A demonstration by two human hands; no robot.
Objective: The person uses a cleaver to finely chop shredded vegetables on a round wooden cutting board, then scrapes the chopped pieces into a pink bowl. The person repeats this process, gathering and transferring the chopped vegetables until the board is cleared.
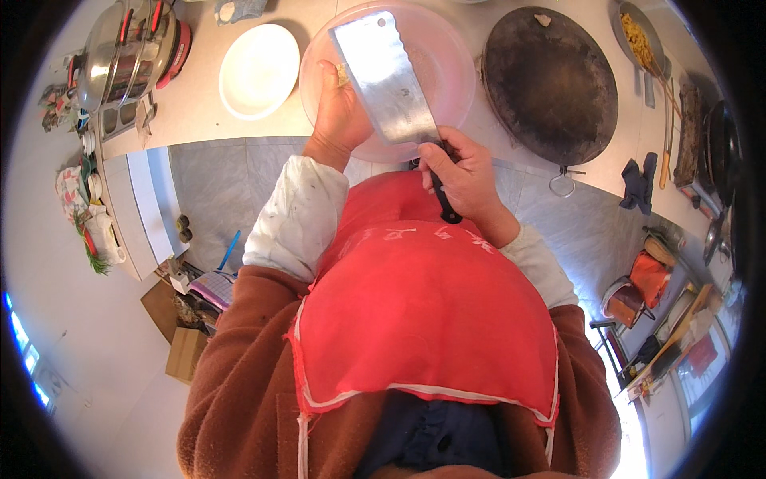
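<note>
My right hand [459,170] grips the black handle [440,185] of a broad steel cleaver [389,84]. Its blade slants up and to the left over a translucent pink plastic basin [452,78]. Behind the blade's left edge is my left hand [341,114], thumb raised, around a small pale yellowish piece [343,73]. The blade hides most of that piece and the left fingers, so its kind and full shape cannot be told. Both hands are above the near side of the basin.
A white bowl [259,72] stands left of the basin, and a round dark griddle [550,87] right of it. Further right is a pan [625,15] of yellow food. A metal steamer pot [114,51] occupies the far left. Dark cloth [638,182] hangs over the counter's front edge.
</note>
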